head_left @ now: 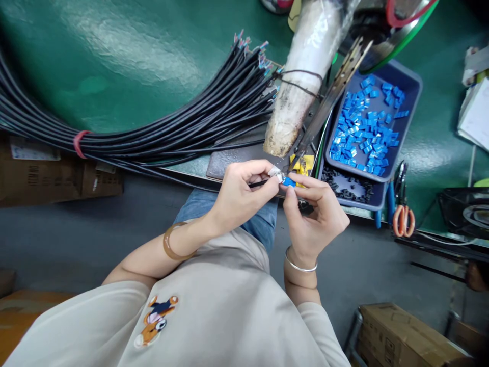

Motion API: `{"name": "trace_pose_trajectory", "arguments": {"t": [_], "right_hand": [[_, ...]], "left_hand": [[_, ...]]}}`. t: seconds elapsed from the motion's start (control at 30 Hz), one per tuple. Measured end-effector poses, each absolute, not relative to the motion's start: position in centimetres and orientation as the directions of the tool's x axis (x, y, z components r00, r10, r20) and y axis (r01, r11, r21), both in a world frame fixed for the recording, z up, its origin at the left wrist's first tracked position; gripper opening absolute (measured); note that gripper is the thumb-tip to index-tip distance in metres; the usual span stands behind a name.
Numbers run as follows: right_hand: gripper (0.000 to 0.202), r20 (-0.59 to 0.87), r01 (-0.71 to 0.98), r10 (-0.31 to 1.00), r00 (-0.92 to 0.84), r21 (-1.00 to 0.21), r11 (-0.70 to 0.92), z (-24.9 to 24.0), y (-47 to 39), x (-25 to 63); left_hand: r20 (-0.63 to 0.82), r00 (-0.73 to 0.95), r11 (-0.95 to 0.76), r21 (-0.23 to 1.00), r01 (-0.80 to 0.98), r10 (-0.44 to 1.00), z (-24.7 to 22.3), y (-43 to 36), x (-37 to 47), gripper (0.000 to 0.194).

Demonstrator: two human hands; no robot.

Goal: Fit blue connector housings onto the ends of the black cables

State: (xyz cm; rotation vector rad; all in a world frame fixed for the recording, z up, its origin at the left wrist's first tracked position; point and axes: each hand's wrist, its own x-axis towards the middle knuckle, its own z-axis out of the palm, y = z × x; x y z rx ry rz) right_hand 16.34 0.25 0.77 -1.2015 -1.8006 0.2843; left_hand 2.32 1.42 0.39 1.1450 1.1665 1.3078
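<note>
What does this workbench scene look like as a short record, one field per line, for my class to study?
Left hand: the left hand pinches a black cable near its end
Right hand: the right hand holds a small blue connector at that end
Cable bundle: black cables, gathered by a red tie
Upper tray: blue-grey tray with loose blue pieces
Lower tray: partly covered, with small black pieces
Tool: orange-handled scissors, right of the trays
Surface: green bench top
</note>
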Motion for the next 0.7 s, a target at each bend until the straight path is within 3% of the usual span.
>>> {"name": "trace_pose_trajectory", "arguments": {"t": [0.17, 0.3, 0.4, 0.5, 0.6, 0.7], "right_hand": [[0.009, 0.501, 0.573, 0.863, -0.060, -0.691, 0.441, 0.7, 0.0, 16.4], [0.008, 0.474, 0.479, 0.875, 0.097, -0.793, 0.376, 1.1, -0.3, 16.9], [0.009, 0.538, 0.401, 0.809, 0.238, -0.813, 0.423, 1.5, -0.3, 17.3], [0.009, 0.631, 0.386, 0.695, 0.345, -0.770, 0.508, 1.8, 0.2, 17.4], [0.011, 0.665, 0.386, 0.630, 0.401, -0.746, 0.542, 2.0, 0.6, 17.5], [0.014, 0.638, 0.436, 0.692, 0.337, -0.757, 0.486, 2.4, 0.2, 18.7]], "left_hand": [[0.008, 0.023, -0.006, 0.997, -0.082, 1.000, 0.4, 1.2, 1.9, 0.011], [0.027, 0.241, -0.024, 1.000, -0.016, 0.970, 0.1, 0.5, 1.1, 0.010], [-0.071, 0.372, 0.089, 0.996, -0.032, 0.926, -0.6, -0.7, 0.6, 0.010], [-0.121, 0.333, 0.156, 0.984, -0.081, 0.935, -1.3, -2.0, 0.3, 0.011], [0.087, 0.106, -0.089, 0.996, 0.019, 0.991, -1.5, -2.0, -0.7, 0.006], [0.376, -0.066, -0.325, 0.864, 0.384, 0.924, -1.7, -0.1, -2.3, 0.004]]}}
